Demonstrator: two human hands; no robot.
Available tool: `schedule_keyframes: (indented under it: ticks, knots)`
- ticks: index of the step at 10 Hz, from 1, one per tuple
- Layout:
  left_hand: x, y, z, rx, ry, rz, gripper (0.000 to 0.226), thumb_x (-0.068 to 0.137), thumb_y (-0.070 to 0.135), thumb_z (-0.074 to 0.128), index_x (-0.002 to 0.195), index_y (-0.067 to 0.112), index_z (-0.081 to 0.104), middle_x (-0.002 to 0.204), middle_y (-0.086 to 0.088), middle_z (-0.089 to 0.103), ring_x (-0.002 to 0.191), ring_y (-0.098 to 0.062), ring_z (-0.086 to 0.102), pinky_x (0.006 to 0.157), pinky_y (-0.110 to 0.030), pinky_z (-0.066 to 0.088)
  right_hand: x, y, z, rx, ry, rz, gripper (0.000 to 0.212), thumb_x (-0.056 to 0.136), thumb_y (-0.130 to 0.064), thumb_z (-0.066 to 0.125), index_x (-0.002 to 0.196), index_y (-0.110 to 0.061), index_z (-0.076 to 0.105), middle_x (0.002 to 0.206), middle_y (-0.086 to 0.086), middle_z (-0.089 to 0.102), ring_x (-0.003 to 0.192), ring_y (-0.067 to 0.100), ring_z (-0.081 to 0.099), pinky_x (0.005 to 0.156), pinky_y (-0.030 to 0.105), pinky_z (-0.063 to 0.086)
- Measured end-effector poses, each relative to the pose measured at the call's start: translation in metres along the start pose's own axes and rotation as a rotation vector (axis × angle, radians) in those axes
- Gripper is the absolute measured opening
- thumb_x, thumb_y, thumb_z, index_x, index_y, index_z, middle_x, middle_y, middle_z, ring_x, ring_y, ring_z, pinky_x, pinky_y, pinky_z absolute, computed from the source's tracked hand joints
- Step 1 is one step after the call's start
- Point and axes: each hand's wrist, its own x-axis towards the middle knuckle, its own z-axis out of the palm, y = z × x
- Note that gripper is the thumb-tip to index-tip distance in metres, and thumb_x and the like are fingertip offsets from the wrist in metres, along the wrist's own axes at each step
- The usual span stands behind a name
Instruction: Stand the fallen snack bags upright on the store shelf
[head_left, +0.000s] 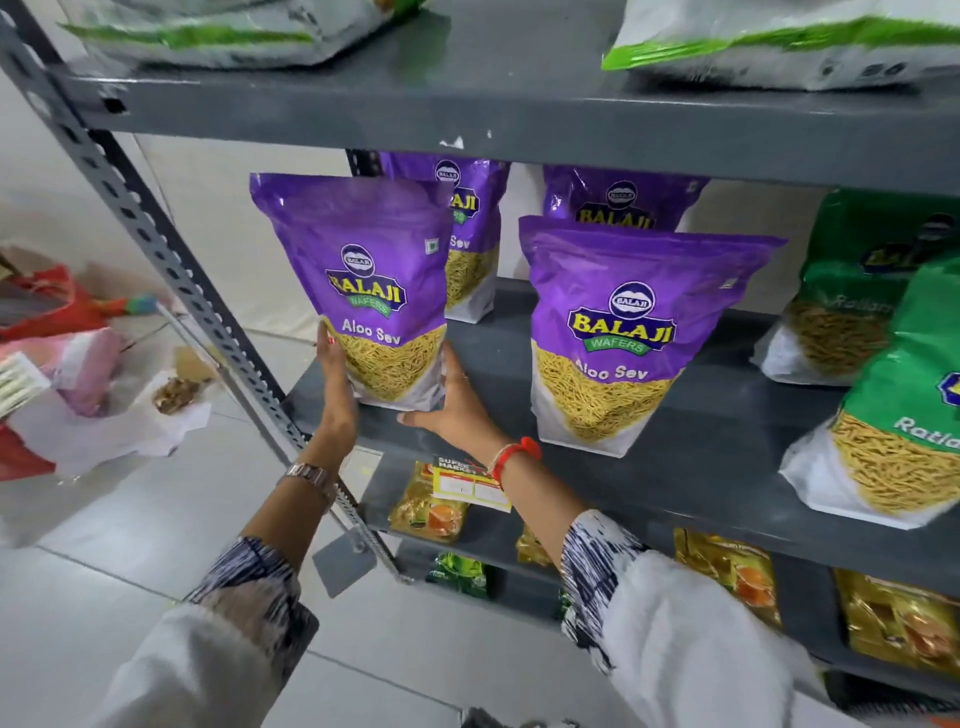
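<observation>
A purple Aloo Sev bag (363, 291) stands upright at the left end of the grey middle shelf (675, 436), centre-left of the frame, its base close to the shelf's front edge and near the slotted corner post (156, 228). Open shelf separates it from a second purple Aloo Sev bag (613, 338) to its right, and another stands just behind it. The left hand (335, 384) and right hand (457, 400) clasp the bag's lower sides, forearms angling up from the lower frame.

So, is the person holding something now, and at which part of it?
Yes. Both hands hold the front-left purple Aloo Sev bag at its lower end: the left hand on its left edge, the right hand at its bottom right corner.
</observation>
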Motion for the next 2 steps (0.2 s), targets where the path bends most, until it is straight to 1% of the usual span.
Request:
schedule_keyframes:
  ticks: [1,2]
  knots:
    - [-0.0026,0.0044,-0.0005,0.044,0.013,0.019,0.058,0.091,0.052,0.029,0.144,0.033,0.016,0.155,-0.003,0.023,0.140,-0.024,0.028,0.116,-0.052,0.024,-0.0057,-0.0102,-0.0028,0.017,-0.011,0.046,0.110,0.067,-0.012,0.082,0.149,-0.018,0.009,0.153,0.014,0.031,0.140,0.028,0.033,0.117,0.039,0.029]
    - [-0.0094,0.0064,0.0051,0.168,0.085,0.030,0.055,0.094,0.048,0.024,0.146,0.032,0.010,0.158,-0.004,0.014,0.144,-0.024,0.018,0.117,-0.057,0.014,-0.0140,-0.0152,-0.0058,0.031,0.047,0.000,0.104,0.072,-0.006,0.078,0.149,-0.010,0.008,0.156,0.013,0.024,0.141,0.019,0.026,0.111,0.020,0.021]
